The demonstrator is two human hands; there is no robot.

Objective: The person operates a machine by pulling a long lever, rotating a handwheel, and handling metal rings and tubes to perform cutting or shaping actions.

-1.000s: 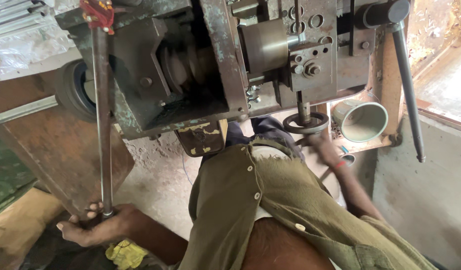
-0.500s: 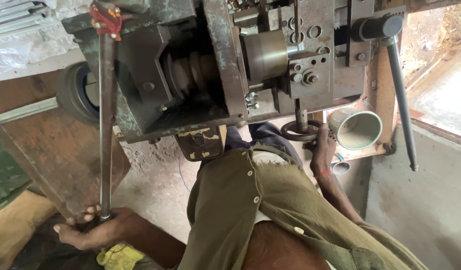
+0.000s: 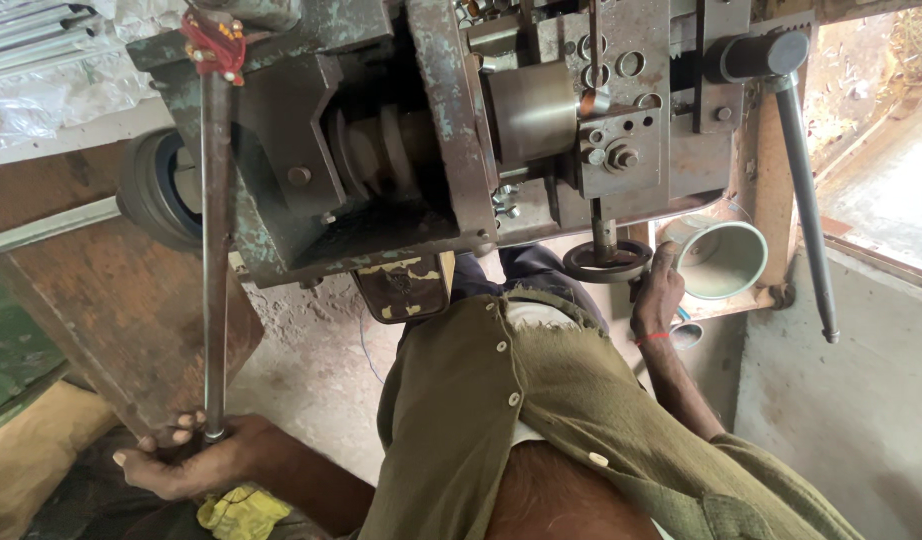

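Gripping the lever point(image 3: 215, 260) at its bottom end, my left hand point(image 3: 186, 462) is closing its grip around the rod, which is hanging down from the machine point(image 3: 381, 140) at its left corner. My right hand point(image 3: 659, 292) is resting on the handwheel point(image 3: 607, 262) under the machine's right side, fingers curled on its rim, just beside the metal cup point(image 3: 721, 258). Both are looking stiff, hard steel, probably heavy and slick; holding low on the lever is giving me leverage.
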